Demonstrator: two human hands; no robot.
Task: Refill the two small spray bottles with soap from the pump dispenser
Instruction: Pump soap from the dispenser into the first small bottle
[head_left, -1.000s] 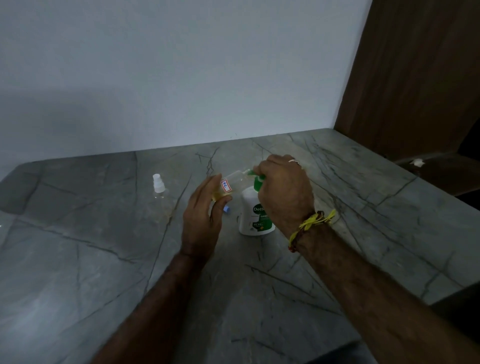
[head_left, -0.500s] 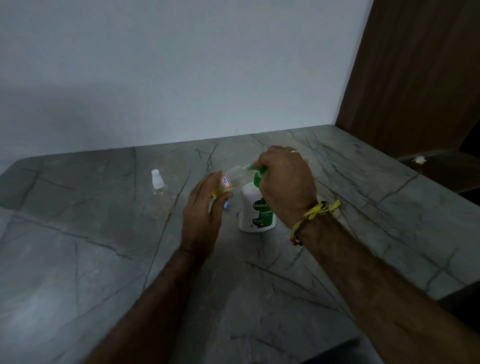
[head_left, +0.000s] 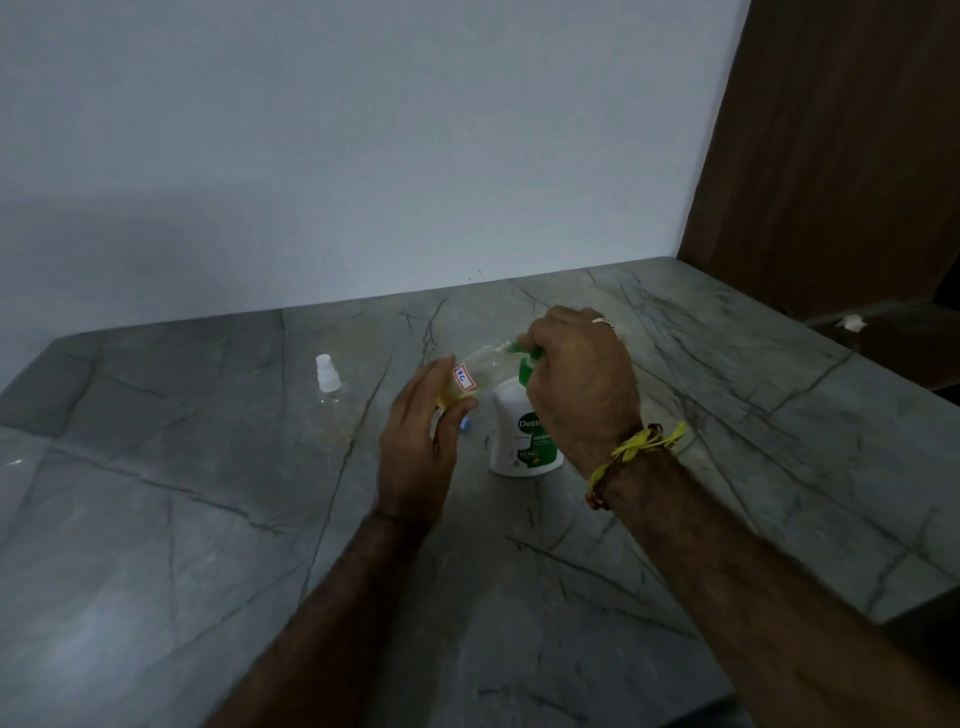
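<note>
- Two small spray bottles, both clear plastic. One stands upright on the counter (head_left: 156, 545) with a white spray top (head_left: 328, 373), well to the left of the hands; the other, open bottle (head_left: 475, 371) is tilted, a red-edged sticker on its side and yellow liquid at its low end.
- One pump dispenser (head_left: 524, 441) — white, rounded body, green pump — stands on the grey, dark-veined stone counter.
- Left hand (head_left: 421, 447) holds the tilted bottle, its mouth at the green nozzle.
- Right hand (head_left: 582, 384) curls over the pump head — gripping it.
- One yellow thread band (head_left: 636, 449) on the right wrist.
</note>
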